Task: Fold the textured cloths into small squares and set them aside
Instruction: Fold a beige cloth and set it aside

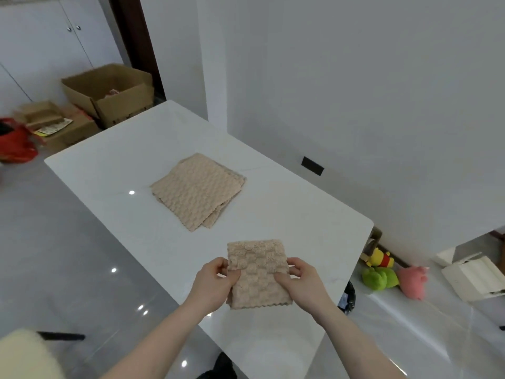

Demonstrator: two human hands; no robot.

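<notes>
A beige textured cloth [257, 272], folded into a narrow upright rectangle, is held above the near part of the white table [114, 160]. My left hand [216, 283] pinches its left edge and my right hand [300, 280] pinches its right edge, thumbs on the front face. Its zigzag bottom edge hangs free. Farther along the table lies a flat stack of unfolded beige textured cloths [198, 191], slightly fanned, apart from both hands.
Open cardboard boxes [109, 91] and a red bag [13, 143] sit on the floor beyond the table's far left. Plush toys [382, 272] lie on the floor at the right, beside a white box [472, 277]. A wall runs along the table's right side.
</notes>
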